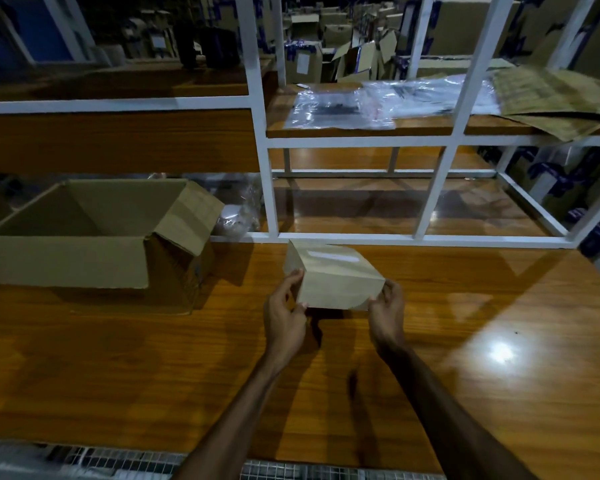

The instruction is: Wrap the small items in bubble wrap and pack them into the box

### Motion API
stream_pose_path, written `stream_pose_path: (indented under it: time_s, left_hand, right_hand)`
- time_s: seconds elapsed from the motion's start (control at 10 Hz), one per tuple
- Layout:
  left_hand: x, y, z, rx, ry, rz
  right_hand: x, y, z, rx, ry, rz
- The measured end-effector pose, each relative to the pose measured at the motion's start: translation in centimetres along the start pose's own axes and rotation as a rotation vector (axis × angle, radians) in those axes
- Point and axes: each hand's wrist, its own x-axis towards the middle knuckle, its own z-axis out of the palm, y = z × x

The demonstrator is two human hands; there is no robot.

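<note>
A small closed brown carton (333, 275) with a strip of clear tape on top is held just above the wooden table (118, 358), in the middle of the view. My left hand (284, 306) grips its near left corner and my right hand (387, 308) grips its near right corner. To the left, a large open cardboard box (84, 233) stands on the table with its flaps up; what shows of its inside holds nothing. Clear plastic wrap sheets (347, 107) lie on the shelf above.
A white metal shelf frame (271, 188) stands at the back of the table. Flat brown packing sheets (551, 98) lie on the upper shelf at right. A plastic-wrapped bundle (234, 216) sits behind the big box. Many cartons fill the background. A wire grid runs along the table's near edge.
</note>
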Motion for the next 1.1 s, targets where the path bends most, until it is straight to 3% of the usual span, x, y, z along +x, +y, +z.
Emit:
stream_pose_path:
  time_s: [0.1,0.7,0.9,1.1]
  left_hand:
    - [0.9,-1.2,0.0,-0.095,0.004,-0.06]
    - [2.1,-8.2,0.5,-0.088,0.013,-0.341]
    - [2.6,-7.4,-0.2,-0.009,-0.026,-0.331]
    - [2.1,-4.4,-1.0,0.32,-0.065,-0.159]
  right_hand:
    - [-0.1,0.7,0.7,-0.046,0.036,0.0]
    - [-0.4,4.3,1.1,-0.218,0.121,-0.054]
    - [0.6,3.1,0.2,-0.334,0.062,0.042]
    - [-0.4,-1.0,-1.1,-0.625,-0.079,-0.168]
